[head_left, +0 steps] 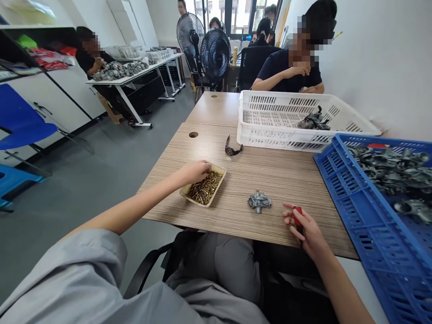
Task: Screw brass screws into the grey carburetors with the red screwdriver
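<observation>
My left hand (197,171) reaches into a shallow cream tray (220,173) filled with small brass jets (204,190). Its fingers are bent together at the tray's far side, and whatever they pinch is hidden. Between my two hands, a grey metal carburetor body (259,201) lies on the wood-grain table (236,177), touched by neither hand. To its right, my right hand (307,229) holds a screwdriver (297,216) with a red and black handle against the palm. The fingers are loosely curled, and the screwdriver's tip cannot be made out.
A black wristwatch (233,150) lies beyond the tray. At the back right stands a white crate (280,139) with a few carburetors. A blue crate (357,216) full of carburetors borders the table's right side. A person (286,67) sits across; standing fans (216,56) are farther back.
</observation>
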A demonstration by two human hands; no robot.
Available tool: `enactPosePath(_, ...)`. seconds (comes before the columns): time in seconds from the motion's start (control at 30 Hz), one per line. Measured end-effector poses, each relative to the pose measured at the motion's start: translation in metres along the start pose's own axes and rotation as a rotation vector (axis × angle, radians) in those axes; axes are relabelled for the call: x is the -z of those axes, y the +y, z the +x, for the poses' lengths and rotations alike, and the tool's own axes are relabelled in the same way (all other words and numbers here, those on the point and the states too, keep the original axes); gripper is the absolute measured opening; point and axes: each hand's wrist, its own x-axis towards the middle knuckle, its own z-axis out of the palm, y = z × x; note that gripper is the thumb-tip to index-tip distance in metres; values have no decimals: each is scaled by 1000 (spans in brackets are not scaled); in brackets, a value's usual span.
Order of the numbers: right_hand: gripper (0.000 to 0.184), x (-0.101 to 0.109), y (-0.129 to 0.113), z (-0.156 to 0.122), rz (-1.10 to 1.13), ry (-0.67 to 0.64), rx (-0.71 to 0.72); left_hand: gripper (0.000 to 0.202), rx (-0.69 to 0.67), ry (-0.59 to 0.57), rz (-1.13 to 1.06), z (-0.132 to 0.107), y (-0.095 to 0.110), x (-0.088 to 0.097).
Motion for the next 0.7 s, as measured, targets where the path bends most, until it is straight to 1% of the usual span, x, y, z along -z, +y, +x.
enactPosePath(0.13,55,-2,0,-2,9,44,18,34,-60,20,-2,3,3,-5)
enactPosePath(0.33,57,-5,-3,-4,6,65,-4,30,-120,-3,52,1,7,-6)
enactPosePath(0.47,57,-5,-5,-3,22,78,-26,28,-126,-21,19,-3,1,-3)
enactPosePath(0.6,54,-3,-5,-2,39,80,-45,32,-144,-34,-32,-6,-7,-2)
enactPosePath(0.7,52,-2,-5,-2,42,78,-55,31,-172,-32,-50,-9,-6,-3)
